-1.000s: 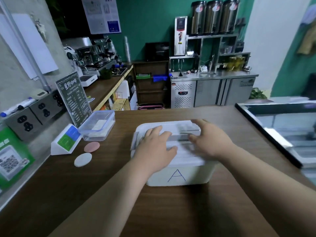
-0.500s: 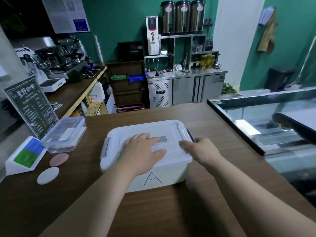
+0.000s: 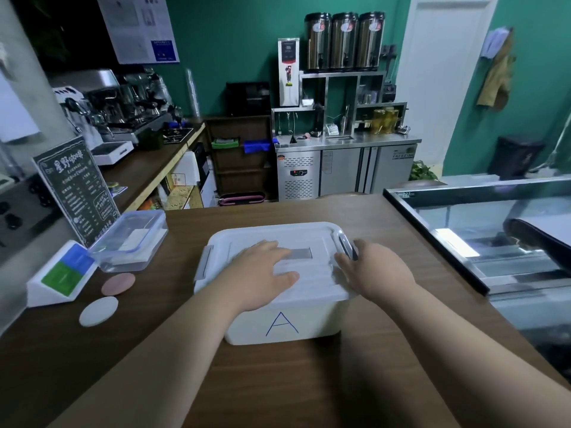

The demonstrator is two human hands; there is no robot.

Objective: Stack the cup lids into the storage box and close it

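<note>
dim indoor scene with a cool greenish cast. soft light from above, no hard shadows, only faint shade on the wooden counter (image 3: 386, 217) just in front of the storage box (image 3: 278, 322). its white lid (image 3: 278, 233) looks slightly washed out. bright glare strip on the glass display case (image 3: 454, 242) at right, small highlights on the steel urns (image 3: 344, 41). top-left corner nearly black. fisheye bends the door frame (image 3: 411, 88) and left wall (image 3: 18, 103). overall soft, forearms (image 3: 154, 366) blurry toward the bottom edge.

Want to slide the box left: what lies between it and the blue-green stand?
Head view: a pink disc lies between box and stand, with a white disc just nearer the camera.
</note>
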